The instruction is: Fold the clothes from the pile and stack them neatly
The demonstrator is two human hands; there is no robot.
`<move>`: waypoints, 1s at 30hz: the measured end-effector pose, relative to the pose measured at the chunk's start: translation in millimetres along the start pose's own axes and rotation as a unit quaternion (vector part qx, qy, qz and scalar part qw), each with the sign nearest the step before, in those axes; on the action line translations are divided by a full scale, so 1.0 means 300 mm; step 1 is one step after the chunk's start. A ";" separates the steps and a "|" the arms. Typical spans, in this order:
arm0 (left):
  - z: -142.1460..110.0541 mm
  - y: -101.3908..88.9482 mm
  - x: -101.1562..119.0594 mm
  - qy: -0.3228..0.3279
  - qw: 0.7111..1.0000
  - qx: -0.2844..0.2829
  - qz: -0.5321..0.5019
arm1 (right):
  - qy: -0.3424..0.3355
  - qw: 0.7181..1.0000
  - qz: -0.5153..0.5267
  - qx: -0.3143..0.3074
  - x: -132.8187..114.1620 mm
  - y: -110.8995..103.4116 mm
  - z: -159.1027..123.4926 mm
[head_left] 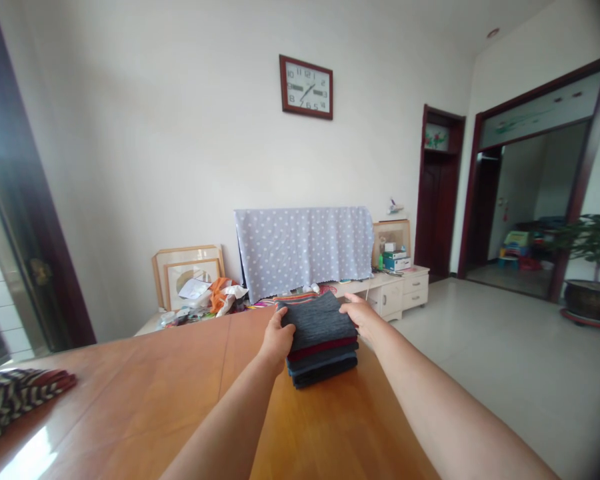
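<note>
A stack of folded clothes [325,367] sits on the wooden table, with dark blue, dark red and black layers showing along its front. On top lies a folded dark grey garment [317,321]. My left hand [279,335] grips its left edge, thumb on the cloth. At the opposite edge, my right hand [356,313] pinches the same garment near its upper right corner. Fingers under the cloth are hidden on both sides. An orange-striped cloth [295,299] shows just behind the grey one. Whether the grey garment rests fully on the stack I cannot tell.
A black-and-white striped garment [17,397] lies at the left of the wooden table [180,380]. Beyond the table stands a white cabinet [415,290] with a polka-dot cloth [305,250] draped over something on it. Frames and clutter [215,293] sit behind, left. A potted plant [593,293] stands right.
</note>
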State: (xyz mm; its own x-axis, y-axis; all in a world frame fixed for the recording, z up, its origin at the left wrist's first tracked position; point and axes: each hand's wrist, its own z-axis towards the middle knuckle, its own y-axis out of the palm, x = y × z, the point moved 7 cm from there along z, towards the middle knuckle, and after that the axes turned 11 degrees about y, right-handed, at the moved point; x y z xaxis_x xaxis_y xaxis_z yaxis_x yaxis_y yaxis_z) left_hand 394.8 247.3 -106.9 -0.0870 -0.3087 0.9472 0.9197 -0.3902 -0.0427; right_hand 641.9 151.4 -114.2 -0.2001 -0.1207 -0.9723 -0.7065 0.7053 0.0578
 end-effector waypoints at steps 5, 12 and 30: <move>0.001 -0.006 -0.007 -0.018 1.000 0.006 -0.009 | 0.018 1.000 0.011 0.014 0.037 -0.009 0.043; -0.001 -0.018 -0.017 -0.029 0.999 -0.008 -0.014 | 0.013 0.999 0.041 0.013 0.052 -0.019 0.058; 0.041 -0.047 -0.035 0.027 0.999 0.017 0.032 | -0.093 0.993 -0.052 0.048 -0.015 -0.009 -0.014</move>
State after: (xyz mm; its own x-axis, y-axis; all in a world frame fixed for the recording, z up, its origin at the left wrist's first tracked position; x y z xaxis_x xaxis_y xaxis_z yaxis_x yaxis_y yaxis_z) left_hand 387.4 266.6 -112.3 -0.0469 -0.3788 0.9243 0.9365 -0.3385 -0.0912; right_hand 642.0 147.1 -109.1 0.0059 -0.0723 -0.9974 -0.6477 0.7596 -0.0588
